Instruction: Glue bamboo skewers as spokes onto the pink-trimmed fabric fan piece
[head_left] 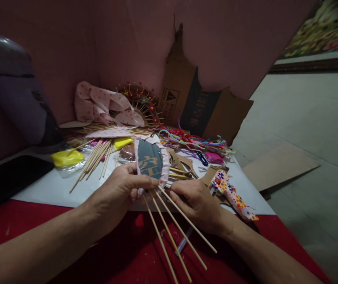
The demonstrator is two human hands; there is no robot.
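An oval cardboard piece (150, 159), dark with printed characters and edged in pale pink fabric, is pinched between the thumb and fingers of my left hand (114, 193). Several thin wooden sticks (169, 223) fan out from its lower edge toward me. My right hand (197, 201) is beside the sticks at the piece's lower right, its fingers curled and pressed together; what they hold, if anything, is too small to tell. Behind my right hand lie scissors (183, 167), partly hidden.
Loose sticks (94, 157), yellow clay packets (68, 157) and colourful pipe cleaners (186, 138) lie on white paper over a red cloth. Torn cardboard (201, 102) leans on the wall. A black phone-like slab (12, 177) is left; flowered fabric (234, 195) is right.
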